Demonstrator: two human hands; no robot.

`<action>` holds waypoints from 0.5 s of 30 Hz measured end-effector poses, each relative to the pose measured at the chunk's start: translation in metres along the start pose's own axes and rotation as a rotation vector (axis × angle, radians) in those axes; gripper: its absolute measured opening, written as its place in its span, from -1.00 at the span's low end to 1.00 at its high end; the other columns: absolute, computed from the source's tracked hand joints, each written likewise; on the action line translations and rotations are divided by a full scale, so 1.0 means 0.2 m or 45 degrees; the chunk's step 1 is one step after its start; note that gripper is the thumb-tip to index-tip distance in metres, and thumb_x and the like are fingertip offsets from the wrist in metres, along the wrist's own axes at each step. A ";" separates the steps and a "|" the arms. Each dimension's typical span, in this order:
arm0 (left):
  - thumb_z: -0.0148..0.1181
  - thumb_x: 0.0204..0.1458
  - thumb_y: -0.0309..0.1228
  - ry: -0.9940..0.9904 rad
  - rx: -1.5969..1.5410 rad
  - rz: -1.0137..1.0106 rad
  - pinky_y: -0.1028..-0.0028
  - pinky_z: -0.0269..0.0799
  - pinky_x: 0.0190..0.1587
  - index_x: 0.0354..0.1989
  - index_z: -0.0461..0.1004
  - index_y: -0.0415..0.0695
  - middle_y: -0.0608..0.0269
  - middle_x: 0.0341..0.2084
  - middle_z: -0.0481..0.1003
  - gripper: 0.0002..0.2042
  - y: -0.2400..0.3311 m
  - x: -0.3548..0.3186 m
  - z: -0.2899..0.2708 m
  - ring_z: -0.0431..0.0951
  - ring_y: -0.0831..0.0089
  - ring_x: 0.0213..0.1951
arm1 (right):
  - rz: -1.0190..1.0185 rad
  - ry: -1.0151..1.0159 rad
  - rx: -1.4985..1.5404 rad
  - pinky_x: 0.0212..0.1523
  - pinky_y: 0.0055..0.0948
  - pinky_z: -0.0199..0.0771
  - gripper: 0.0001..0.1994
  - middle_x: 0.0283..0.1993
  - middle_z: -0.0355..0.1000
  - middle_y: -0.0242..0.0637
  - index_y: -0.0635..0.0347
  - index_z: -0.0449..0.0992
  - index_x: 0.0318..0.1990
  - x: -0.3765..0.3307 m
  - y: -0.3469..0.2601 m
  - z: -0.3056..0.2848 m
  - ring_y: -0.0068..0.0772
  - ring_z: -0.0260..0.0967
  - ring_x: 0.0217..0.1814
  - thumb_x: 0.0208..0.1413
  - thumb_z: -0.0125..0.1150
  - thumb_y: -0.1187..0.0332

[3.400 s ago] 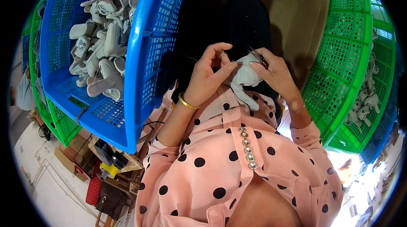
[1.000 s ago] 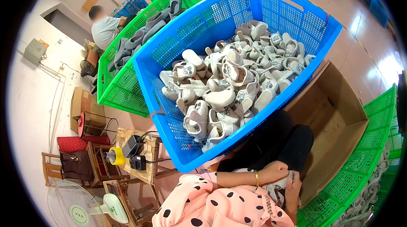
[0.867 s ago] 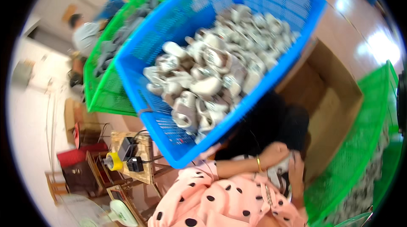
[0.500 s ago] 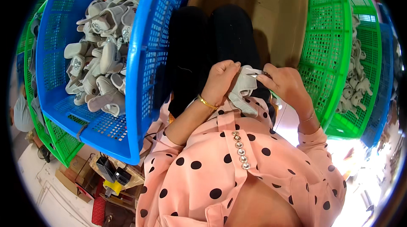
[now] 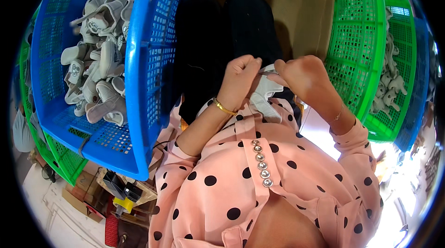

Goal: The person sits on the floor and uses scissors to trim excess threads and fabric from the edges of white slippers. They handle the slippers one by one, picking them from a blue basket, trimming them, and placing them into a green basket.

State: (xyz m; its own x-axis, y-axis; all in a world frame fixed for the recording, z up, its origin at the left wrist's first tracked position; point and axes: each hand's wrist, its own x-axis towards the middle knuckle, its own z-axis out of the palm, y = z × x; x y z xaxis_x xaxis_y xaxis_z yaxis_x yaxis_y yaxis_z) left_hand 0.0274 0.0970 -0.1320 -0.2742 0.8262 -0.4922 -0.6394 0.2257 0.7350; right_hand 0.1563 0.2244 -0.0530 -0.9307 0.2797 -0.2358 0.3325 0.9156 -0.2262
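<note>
A light grey fabric shoe upper hangs over my lap, in front of the dotted shirt. My left hand is closed on its far edge, thumb and fingers pinched together. Close by on the right, my right hand is closed around what look like small metal thread snips. Their pale blades point left toward the pinched edge, touching or nearly touching the fabric. My fingers hide the handle and part of the upper.
On my left stands a blue plastic basket holding many grey shoe uppers. An open cardboard box lies ahead, beyond my knees. A green basket rises at my right, with more uppers past its wall.
Both hands have shifted slightly away from my body. My right hand has turned and moved closer to the left, covering more of the snips. The upper's loose part has swung a little.
</note>
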 end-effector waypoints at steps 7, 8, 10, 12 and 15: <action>0.26 -0.05 -0.44 0.318 1.288 0.853 0.28 0.23 0.11 0.05 0.46 -0.06 0.12 -0.07 0.48 -0.59 0.19 -0.11 -0.16 0.39 0.12 0.06 | 0.358 0.040 0.200 -0.56 -0.21 0.34 -0.60 -0.63 0.36 -0.07 0.21 0.40 -0.41 0.00 0.02 0.17 0.01 0.42 -0.52 0.16 0.12 0.00; 0.27 -0.05 -0.41 0.166 1.326 0.811 0.27 0.22 0.12 0.04 0.47 -0.06 0.13 -0.09 0.48 -0.60 0.21 -0.14 -0.18 0.39 0.13 0.04 | 0.415 0.095 0.271 -0.56 -0.18 0.36 -0.57 -0.63 0.38 -0.08 0.21 0.42 -0.39 0.00 0.03 0.20 0.02 0.44 -0.51 0.17 0.10 -0.04; 0.30 -0.04 -0.33 -0.147 1.390 0.720 0.25 0.21 0.12 0.02 0.48 -0.06 0.16 -0.12 0.49 -0.61 0.25 -0.21 -0.20 0.41 0.16 0.01 | 0.521 0.271 0.546 -0.55 -0.22 0.34 -0.60 -0.60 0.37 -0.05 0.23 0.42 -0.37 -0.02 0.04 0.24 0.00 0.41 -0.53 0.17 0.13 0.01; 0.40 -0.16 -0.32 -0.202 1.424 0.666 0.28 0.29 0.05 -0.07 0.52 -0.06 0.28 -0.19 0.53 -0.59 0.23 -0.25 -0.16 0.45 0.23 -0.07 | 0.573 0.339 0.782 -0.54 -0.25 0.32 -0.65 -0.59 0.36 -0.04 0.25 0.43 -0.36 -0.05 0.03 0.25 -0.03 0.36 -0.55 0.16 0.16 0.08; 0.40 -0.17 -0.32 -0.248 1.578 0.869 0.24 0.31 0.03 -0.17 0.55 -0.03 0.30 -0.23 0.52 -0.67 0.16 -0.24 -0.14 0.47 0.25 -0.10 | 0.570 0.212 1.006 -0.54 -0.34 0.26 -0.74 -0.62 0.26 -0.08 0.26 0.43 -0.37 -0.17 -0.02 0.16 -0.11 0.19 -0.62 0.06 0.27 0.22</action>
State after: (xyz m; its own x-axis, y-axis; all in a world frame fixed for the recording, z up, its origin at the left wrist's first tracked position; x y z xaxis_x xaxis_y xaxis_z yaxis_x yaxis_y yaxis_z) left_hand -0.0001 0.0493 -0.0988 -0.1011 0.9883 0.1141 0.6331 -0.0246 0.7737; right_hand 0.1915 0.2011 -0.0752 -0.6799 0.6541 -0.3316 0.6171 0.2661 -0.7405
